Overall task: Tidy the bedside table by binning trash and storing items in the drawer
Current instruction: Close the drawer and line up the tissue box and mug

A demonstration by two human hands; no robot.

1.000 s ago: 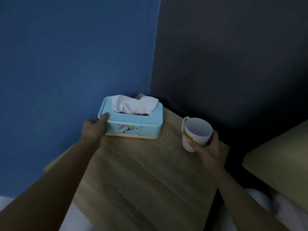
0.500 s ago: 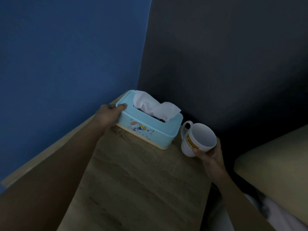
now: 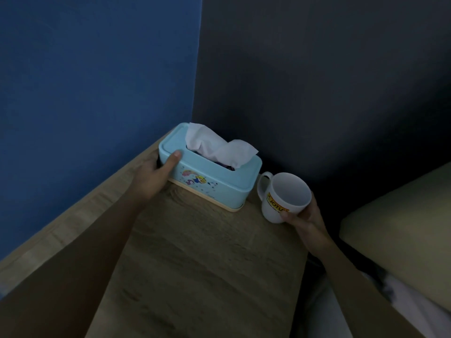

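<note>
Head camera looks down over my two bare forearms onto the wooden bedside table (image 3: 195,276), and the nearest stretch of its top, between my arms, is bare grain. At the right, past the table's right edge, I see a pale cushion or mattress corner (image 3: 402,228) and some white fabric (image 3: 324,311) lower down; what it belongs to I cannot tell in this dim light.

Further in, my right hand (image 3: 305,215) holds a white mug (image 3: 283,196) near the table's right edge. The fingers wrap round the mug's right side with the thumb on its near wall under a yellow printed label. The mug tilts its mouth toward me, so I see the inside is white and looks empty; its handle points left, toward the tissue box. Whether its base touches the table I cannot tell.

My left hand (image 3: 153,176) is closed on the left end of a light blue tissue box (image 3: 212,184): the thumb lies on the lid's near edge, the other fingers are hidden behind the end wall. The box sits on a thin pale base in the far corner of the table, set at a slant, its right end just beside the mug's handle. A cartoon print marks its near side, and a white tissue (image 3: 217,147) stands crumpled out of the slot in the lid.

Behind it a blue wall (image 3: 97,81) meets a dark grey wall (image 3: 317,81).
</note>
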